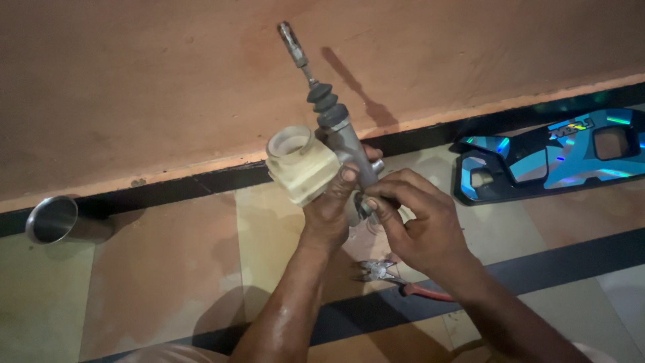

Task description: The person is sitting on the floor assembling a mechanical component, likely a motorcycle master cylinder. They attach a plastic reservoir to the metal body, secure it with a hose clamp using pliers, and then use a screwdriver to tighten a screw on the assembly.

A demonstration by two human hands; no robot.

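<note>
Left hand (pixel 329 212): wrapped around grey metal cylinder with cream plastic reservoir (pixel 316 158), held upright.
Right hand (pixel 416 222): just right, fingertips pinching cylinder's lower end.

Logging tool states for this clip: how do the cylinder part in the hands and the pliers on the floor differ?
The grey cylinder part is held up by the left hand, with the right hand at its lower end; the pliers lie untouched on the floor. The cylinder part carries a cream plastic reservoir; the pliers have red handles. Both are partly metal.
</note>
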